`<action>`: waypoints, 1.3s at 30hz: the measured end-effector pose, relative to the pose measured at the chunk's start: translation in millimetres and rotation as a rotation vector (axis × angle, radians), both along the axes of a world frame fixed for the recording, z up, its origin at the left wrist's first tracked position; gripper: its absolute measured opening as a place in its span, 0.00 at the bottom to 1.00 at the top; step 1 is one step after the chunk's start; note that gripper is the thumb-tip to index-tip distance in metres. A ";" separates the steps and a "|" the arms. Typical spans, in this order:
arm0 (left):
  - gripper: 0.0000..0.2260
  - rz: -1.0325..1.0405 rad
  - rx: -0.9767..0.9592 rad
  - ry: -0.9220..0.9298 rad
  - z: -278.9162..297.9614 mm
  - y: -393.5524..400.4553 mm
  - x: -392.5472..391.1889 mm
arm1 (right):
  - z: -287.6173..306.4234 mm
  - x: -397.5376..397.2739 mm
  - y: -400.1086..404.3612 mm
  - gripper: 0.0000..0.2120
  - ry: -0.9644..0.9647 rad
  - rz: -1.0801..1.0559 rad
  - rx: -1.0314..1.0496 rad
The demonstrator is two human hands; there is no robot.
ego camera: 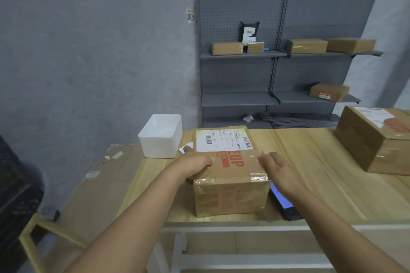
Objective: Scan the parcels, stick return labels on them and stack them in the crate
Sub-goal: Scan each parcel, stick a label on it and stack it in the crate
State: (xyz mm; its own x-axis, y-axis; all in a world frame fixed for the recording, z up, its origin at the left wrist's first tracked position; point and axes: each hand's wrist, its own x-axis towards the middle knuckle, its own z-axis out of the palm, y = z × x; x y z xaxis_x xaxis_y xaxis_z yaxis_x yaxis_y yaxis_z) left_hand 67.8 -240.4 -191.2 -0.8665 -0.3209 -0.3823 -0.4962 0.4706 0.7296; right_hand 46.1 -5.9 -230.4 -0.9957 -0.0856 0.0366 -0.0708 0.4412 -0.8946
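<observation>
Two hands at the brown taped cardboard parcel (229,175) with white shipping label, near the pale wood-grain table (310,162) front edge: your left hand (195,165) grasps its left top edge; your right hand (278,170) hovers beside, fingers relaxed. White rectangular plastic bin (160,136) behind-left, contents not visible.

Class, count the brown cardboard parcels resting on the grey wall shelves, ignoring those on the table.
5: four on the upper shelf, one on the lower right shelf. More may be hidden.

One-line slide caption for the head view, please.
Left hand grips the taped brown cardboard parcel on the light wooden table; right hand touches its side.
</observation>
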 end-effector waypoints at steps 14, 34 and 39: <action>0.33 0.046 0.029 0.001 -7.3 -1.7 0.3 | -74.6 -23.9 40.1 0.39 -0.092 -0.146 0.921; 0.36 0.071 0.077 0.015 -12.6 -0.8 1.7 | 104.0 -49.8 -13.2 0.39 0.233 0.271 0.839; 0.38 0.040 0.075 0.054 -15.6 -2.9 1.0 | 106.6 -38.1 -25.3 0.47 0.258 0.372 1.028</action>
